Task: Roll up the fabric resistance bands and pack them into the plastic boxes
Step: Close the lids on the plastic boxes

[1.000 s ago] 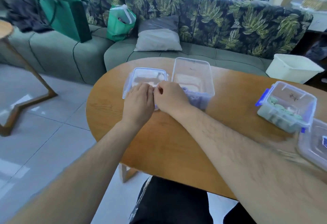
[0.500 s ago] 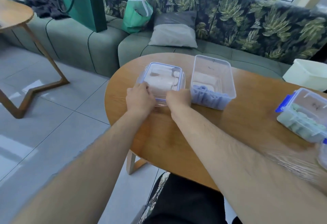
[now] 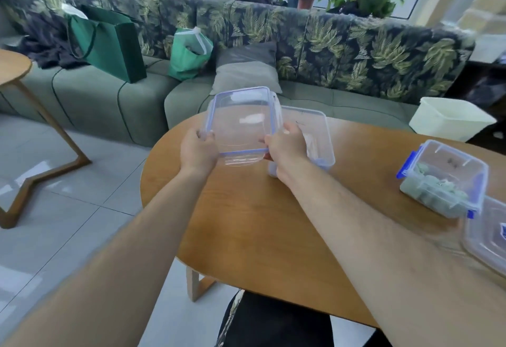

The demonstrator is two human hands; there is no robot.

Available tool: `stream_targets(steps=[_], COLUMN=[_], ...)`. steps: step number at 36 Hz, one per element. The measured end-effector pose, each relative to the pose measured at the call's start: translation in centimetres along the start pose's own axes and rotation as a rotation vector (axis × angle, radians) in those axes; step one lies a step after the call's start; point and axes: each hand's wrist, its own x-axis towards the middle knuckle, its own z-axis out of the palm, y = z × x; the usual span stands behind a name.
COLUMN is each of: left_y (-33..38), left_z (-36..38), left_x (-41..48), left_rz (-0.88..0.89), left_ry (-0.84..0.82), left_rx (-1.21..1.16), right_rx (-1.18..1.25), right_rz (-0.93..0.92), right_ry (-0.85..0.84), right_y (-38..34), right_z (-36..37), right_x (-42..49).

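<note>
Beyond the table's far edge, you face a long sofa (image 3: 356,53) with a leaf-print back and grey-green seats. On it are a green paper bag (image 3: 109,42) and a grey cushion (image 3: 246,72). Pale floor tiles (image 3: 68,168) spread off the table's left end, where a small wooden side table (image 3: 13,67) stands. The table (image 3: 260,223) itself is oval, of warm brown wood. A white tub (image 3: 449,119) sits past its far right edge.

At the table's right end is a lidded box (image 3: 465,166) with blue clasps, packed with green bands (image 3: 427,190). Near the table's far edge is an open box (image 3: 327,133), clear, with lilac fabric (image 3: 320,161) low inside.

You hold the lid (image 3: 241,124) above the table's far left part. It is transparent with a blue seal line, and its face is tilted toward you. Your left hand (image 3: 198,152) grips its near left corner, its fingers (image 3: 208,136) curled on the rim. Your right hand (image 3: 286,146) grips the near right corner.
</note>
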Motion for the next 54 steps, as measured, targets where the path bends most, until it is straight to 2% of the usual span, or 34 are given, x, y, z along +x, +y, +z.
stream_targets(steps=[9, 16, 41, 47, 54], left_y=[4.5, 4.7, 3.5, 3.3, 5.0], left_z=[6.6, 10.1, 10.6, 10.3, 10.9], left_x=[0.4, 0.5, 0.3, 0.1, 1.0], left_rz=[-0.117, -0.144, -0.144, -0.119, -0.028], left_ry=[-0.218, -0.267, -0.259, -0.294, -0.354], left_rx=[-0.191, -0.181, -0.143, -0.076, 0.205], right_rx=[-0.137, -0.187, -0.204, -0.271, -0.55], right_rz=[-0.042, 0.022, 0.0, 0.01, 0.034], right_ry=[0.161, 0.227, 0.088, 0.074, 0.105], right_y=[-0.9, 0.6, 2.0, 2.4, 0.7], right_z=[-9.8, -12.4, -13.3, -13.3, -12.1], right_x=[2.7, 4.5, 4.1, 4.6, 6.0])
